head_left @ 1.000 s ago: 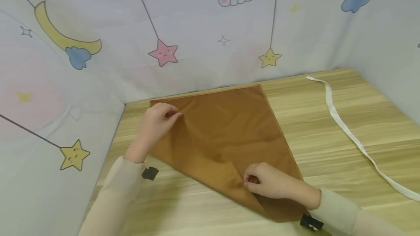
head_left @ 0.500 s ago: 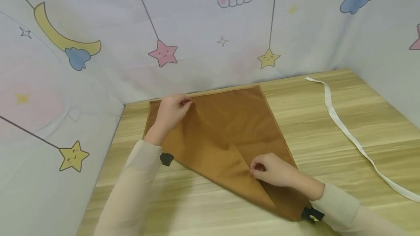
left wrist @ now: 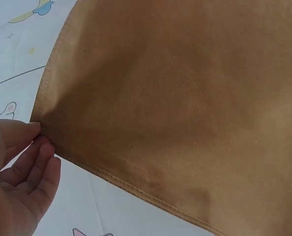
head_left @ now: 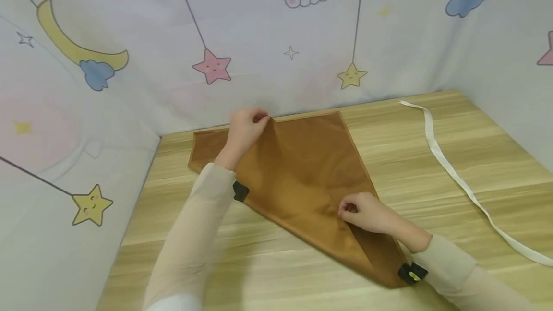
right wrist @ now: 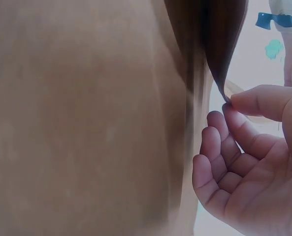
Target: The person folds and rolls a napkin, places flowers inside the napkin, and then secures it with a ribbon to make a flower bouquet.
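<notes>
A brown cloth [head_left: 311, 157] with stitched hems lies on the wood-grain table, its near-left part lifted and folded over toward the far right. My left hand [head_left: 246, 131] pinches a corner of the cloth between thumb and forefinger near the far edge. In the left wrist view that corner stretches taut from the fingertips [left wrist: 47, 147]. Lower right, my right hand [head_left: 367, 212] pinches the raised edge of the cloth above the near-right part. The right wrist view shows its thumb and forefinger meeting at a pointed bit of cloth [right wrist: 229, 54], the other fingers curled loosely.
A long white ribbon [head_left: 449, 167] runs in a curve along the right side of the table [head_left: 432, 220]. A white printed curtain [head_left: 268, 23] with stars and moons stands behind and at both sides. A black clip [head_left: 240, 191] hangs at the left cuff.
My left hand has moved up and to the right, drawing its cloth corner to the far edge. The right hand has shifted slightly up and right with its edge, widening the fold.
</notes>
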Demonstrator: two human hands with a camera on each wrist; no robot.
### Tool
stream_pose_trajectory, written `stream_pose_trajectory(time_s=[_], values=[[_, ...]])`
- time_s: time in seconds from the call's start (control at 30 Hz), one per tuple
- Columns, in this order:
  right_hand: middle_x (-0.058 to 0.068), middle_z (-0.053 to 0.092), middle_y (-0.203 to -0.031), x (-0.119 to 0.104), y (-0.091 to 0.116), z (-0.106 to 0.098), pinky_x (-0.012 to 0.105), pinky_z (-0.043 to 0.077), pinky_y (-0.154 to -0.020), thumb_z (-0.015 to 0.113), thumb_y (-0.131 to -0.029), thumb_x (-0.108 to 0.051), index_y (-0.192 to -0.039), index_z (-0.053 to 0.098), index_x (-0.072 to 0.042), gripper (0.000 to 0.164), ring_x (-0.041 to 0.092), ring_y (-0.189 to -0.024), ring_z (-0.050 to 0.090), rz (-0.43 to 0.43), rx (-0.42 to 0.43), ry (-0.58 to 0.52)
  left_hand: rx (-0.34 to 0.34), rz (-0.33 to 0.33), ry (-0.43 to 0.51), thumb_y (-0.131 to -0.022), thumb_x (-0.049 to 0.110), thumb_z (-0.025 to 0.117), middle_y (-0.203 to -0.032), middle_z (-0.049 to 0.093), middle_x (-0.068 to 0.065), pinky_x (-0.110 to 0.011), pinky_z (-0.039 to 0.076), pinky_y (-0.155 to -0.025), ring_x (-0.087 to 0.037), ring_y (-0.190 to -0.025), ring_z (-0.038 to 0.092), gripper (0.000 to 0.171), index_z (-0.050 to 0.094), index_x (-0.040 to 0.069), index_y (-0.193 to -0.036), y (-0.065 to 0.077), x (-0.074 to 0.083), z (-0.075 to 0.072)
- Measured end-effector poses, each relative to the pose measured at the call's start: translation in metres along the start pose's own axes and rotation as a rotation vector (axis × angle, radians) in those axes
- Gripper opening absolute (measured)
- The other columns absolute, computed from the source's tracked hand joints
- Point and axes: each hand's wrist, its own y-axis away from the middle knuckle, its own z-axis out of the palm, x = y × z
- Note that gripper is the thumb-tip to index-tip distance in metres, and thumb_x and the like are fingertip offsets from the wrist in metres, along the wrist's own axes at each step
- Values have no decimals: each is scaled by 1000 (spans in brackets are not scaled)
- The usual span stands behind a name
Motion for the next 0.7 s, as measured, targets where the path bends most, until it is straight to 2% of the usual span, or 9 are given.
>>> stream_pose_trajectory(time_s=[0.27, 0.7], values=[[-6, 58, -71, 12, -2, -10, 22, 43, -62, 58, -82, -12, -77, 63, -11, 8, 5, -66, 50, 47, 16, 14, 19, -29, 75, -84, 11, 59, -90, 67, -12, -32, 48, -76, -22, -84, 61, 17, 68, 0, -93, -20, 10, 22], [-5, 59, -71, 20, -1, -20, 24, 42, -62, 57, -82, -13, -77, 63, -11, 8, 8, -66, 50, 118, 26, 42, -6, -126, 231, -86, 14, 58, -94, 66, -9, -29, 49, -74, -19, -85, 60, 17, 67, 4, -96, -33, 18, 53]])
